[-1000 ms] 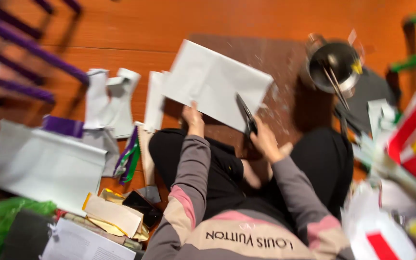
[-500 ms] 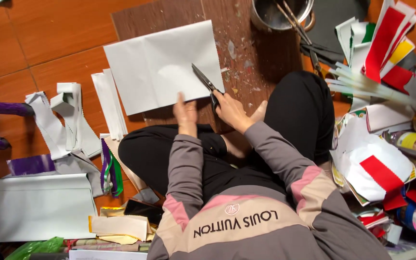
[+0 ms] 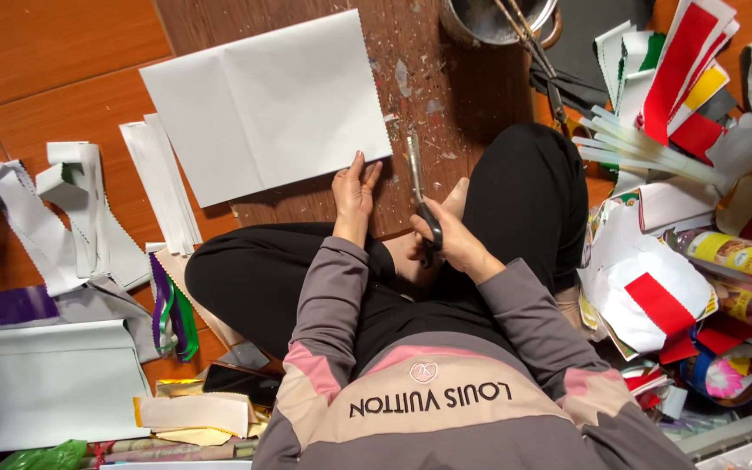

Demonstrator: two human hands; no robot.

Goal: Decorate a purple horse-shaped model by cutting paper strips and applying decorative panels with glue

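I sit cross-legged on the floor. My left hand [image 3: 354, 193] presses flat on the near edge of a large white paper sheet [image 3: 263, 104] that lies on a dark brown board [image 3: 463, 87]. My right hand [image 3: 454, 237] grips the black handles of a pair of scissors [image 3: 417, 174], whose blades point away from me at the sheet's zigzag-cut right edge. Small paper scraps dot the board beside the blades.
White paper strips [image 3: 163, 183] and zigzag-edged offcuts [image 3: 54, 218] lie on the left, with a white folded sheet [image 3: 45, 383] near my knee. A metal pot [image 3: 498, 17] stands at the top. Red, yellow and white paper piles [image 3: 681, 96] and bottles [image 3: 733, 257] crowd the right.
The view has shifted, so sheet and board sit higher in frame. My right hand has swung the scissors from over the sheet to its right edge. My left hand stays on the near edge.
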